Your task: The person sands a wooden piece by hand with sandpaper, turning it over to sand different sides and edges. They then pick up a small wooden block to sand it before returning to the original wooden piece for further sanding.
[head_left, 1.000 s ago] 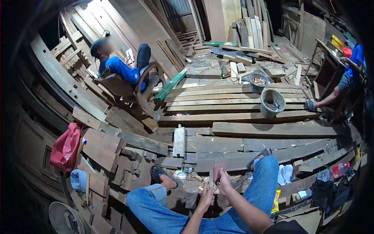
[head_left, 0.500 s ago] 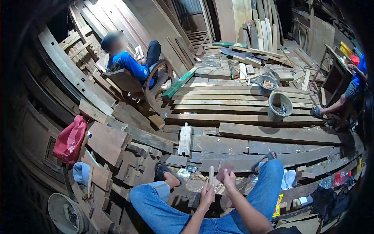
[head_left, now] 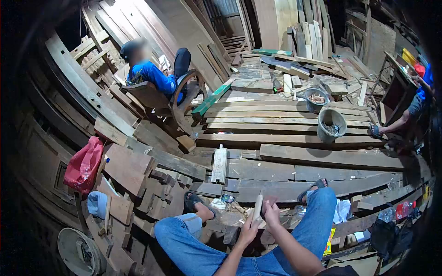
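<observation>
In the head view, my left hand (head_left: 248, 231) is closed round the lower end of a pale wooden stick (head_left: 258, 206), which points up and slightly right. My right hand (head_left: 271, 216) pinches a reddish-brown sheet that looks like sandpaper (head_left: 271, 200). The sheet is beside the stick's right edge and seems to touch it; the fingers partly hide the contact. Both hands are between my knees, above a floor strewn with wood scraps.
One grey bucket (head_left: 331, 132) and another bucket (head_left: 316, 106) stand ahead on long planks. A white container (head_left: 219, 164) lies nearer. A person in blue (head_left: 152, 73) sits at left; another person's leg (head_left: 397, 120) shows at right. A red bag (head_left: 84, 165) hangs at left.
The sandpaper has moved down beside the stick, and more of it is hidden by my right hand. The stick has shifted right and tilts more.
</observation>
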`<state>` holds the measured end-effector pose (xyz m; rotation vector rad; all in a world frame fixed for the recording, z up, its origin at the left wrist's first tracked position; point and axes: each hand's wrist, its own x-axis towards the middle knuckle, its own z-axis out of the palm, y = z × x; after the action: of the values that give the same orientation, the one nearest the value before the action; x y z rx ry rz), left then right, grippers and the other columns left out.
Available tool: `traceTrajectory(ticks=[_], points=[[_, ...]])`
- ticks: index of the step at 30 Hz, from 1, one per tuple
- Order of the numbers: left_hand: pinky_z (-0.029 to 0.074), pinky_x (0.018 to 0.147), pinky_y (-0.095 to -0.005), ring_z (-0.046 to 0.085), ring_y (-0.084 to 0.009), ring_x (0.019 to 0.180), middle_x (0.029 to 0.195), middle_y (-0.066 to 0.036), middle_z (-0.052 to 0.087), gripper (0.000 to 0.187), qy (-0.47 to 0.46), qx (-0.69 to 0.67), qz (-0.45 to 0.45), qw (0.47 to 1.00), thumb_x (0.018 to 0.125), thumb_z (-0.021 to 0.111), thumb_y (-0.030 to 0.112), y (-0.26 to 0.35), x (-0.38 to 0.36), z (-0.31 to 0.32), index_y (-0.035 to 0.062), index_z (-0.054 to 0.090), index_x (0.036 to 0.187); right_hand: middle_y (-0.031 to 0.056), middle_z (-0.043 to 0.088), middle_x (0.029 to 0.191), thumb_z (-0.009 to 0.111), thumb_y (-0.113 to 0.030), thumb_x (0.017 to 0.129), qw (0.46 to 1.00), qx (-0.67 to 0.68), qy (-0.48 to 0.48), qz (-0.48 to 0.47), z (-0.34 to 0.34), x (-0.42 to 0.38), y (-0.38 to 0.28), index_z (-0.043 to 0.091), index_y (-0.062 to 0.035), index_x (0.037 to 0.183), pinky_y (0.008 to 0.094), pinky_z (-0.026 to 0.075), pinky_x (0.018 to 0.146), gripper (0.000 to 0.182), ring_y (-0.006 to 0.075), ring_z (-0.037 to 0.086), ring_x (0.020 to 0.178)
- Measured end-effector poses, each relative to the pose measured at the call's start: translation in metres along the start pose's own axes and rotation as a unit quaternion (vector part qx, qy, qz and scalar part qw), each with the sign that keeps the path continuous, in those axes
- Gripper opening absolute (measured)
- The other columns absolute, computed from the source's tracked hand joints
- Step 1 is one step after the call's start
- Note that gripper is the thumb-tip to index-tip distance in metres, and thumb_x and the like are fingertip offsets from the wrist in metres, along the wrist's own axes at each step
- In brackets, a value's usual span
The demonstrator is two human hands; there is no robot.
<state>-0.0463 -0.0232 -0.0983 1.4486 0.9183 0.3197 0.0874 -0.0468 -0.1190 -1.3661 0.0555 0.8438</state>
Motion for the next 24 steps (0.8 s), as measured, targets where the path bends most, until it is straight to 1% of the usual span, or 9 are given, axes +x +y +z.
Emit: traceTrajectory(ticks=[2,5,6,10,11,16,19,20,24], points=[[0.043,0.109,-0.0367,0.056,-0.0268,0.130,0.142,-0.024,0.057,0.068,0.010,0.034,0.056,0.998,0.100,0.061,0.025,0.018,-0.010,0.003,-0.0015,0.034,0.156,0.0064,0.067,0.113,0.053,-0.031,0.106,1.000,0.004,0.006,-0.002,-0.002,0.002,-0.003,0.062,-0.0019,0.128,0.0335,0.049,0.089,0.037,0.0150,0.061,0.100],[0.041,0.110,-0.0381,0.055,-0.0299,0.132,0.145,-0.027,0.054,0.066,-0.035,0.117,0.083,0.989,0.101,0.060,0.024,0.034,-0.022,0.009,0.0019,0.034,0.157,0.0084,0.068,0.101,0.052,-0.033,0.106,0.998,0.035,0.054,0.004,-0.008,0.011,-0.013,0.060,-0.0022,0.125,0.0376,0.052,0.077,0.036,0.0186,0.064,0.086],[0.042,0.109,-0.0390,0.056,-0.0311,0.131,0.144,-0.025,0.055,0.065,-0.015,0.139,0.141,0.980,0.101,0.059,0.026,0.034,-0.021,0.013,0.0062,0.034,0.158,0.0088,0.068,0.103,0.051,-0.033,0.106,0.997,0.041,0.060,0.010,-0.008,0.009,-0.015,0.060,-0.0021,0.125,0.0375,0.051,0.079,0.037,0.0186,0.064,0.088],[0.046,0.106,-0.0404,0.060,-0.0367,0.128,0.136,-0.028,0.060,0.060,0.017,0.121,0.019,0.992,0.103,0.056,0.032,0.059,-0.025,0.006,0.0051,0.040,0.155,0.0103,0.068,0.115,0.050,-0.032,0.107,0.998,0.021,0.012,-0.051,0.000,0.000,-0.003,0.060,-0.0021,0.131,0.0366,0.048,0.090,0.040,0.0184,0.062,0.103],[0.046,0.106,-0.0407,0.060,-0.0376,0.128,0.137,-0.028,0.061,0.058,0.034,0.114,0.042,0.992,0.104,0.055,0.032,0.037,-0.016,0.004,0.0055,0.041,0.154,0.0104,0.068,0.117,0.049,-0.031,0.107,0.999,-0.035,0.025,-0.013,0.000,0.000,0.001,0.059,-0.0021,0.133,0.0366,0.049,0.091,0.040,0.0191,0.062,0.105],[0.044,0.109,-0.0404,0.054,-0.0363,0.135,0.145,-0.028,0.054,0.060,0.008,0.105,0.071,0.992,0.103,0.054,0.032,0.028,-0.018,0.007,0.0061,0.038,0.156,0.0089,0.063,0.111,0.047,-0.036,0.107,0.998,0.036,0.027,0.045,0.002,0.008,-0.010,0.055,-0.0078,0.130,0.0392,0.047,0.092,0.037,0.0207,0.060,0.101],[0.043,0.109,-0.0403,0.054,-0.0363,0.135,0.145,-0.028,0.054,0.062,-0.027,0.094,0.047,0.994,0.103,0.055,0.032,0.023,-0.014,0.009,0.0063,0.037,0.156,0.0107,0.064,0.117,0.047,-0.038,0.107,0.994,0.069,0.039,0.079,-0.001,0.011,-0.022,0.052,-0.0078,0.135,0.0458,0.045,0.098,0.041,0.0235,0.058,0.112],[0.042,0.108,-0.0380,0.058,-0.0295,0.130,0.141,-0.025,0.058,0.056,-0.016,0.107,0.065,0.992,0.105,0.052,0.026,0.023,-0.015,0.009,0.0048,0.039,0.155,0.0108,0.064,0.118,0.047,-0.038,0.107,0.993,0.060,0.041,0.092,-0.001,0.007,-0.020,0.052,-0.0078,0.135,0.0449,0.045,0.098,0.041,0.0241,0.058,0.112],[0.045,0.106,-0.0391,0.060,-0.0324,0.128,0.139,-0.026,0.059,0.057,0.022,0.108,0.030,0.993,0.103,0.053,0.026,0.046,-0.018,0.001,0.0047,0.041,0.154,0.0084,0.063,0.121,0.047,-0.038,0.108,0.999,-0.012,0.010,0.052,0.001,-0.006,0.007,0.054,-0.0078,0.133,0.0413,0.046,0.096,0.040,0.0235,0.059,0.111]])
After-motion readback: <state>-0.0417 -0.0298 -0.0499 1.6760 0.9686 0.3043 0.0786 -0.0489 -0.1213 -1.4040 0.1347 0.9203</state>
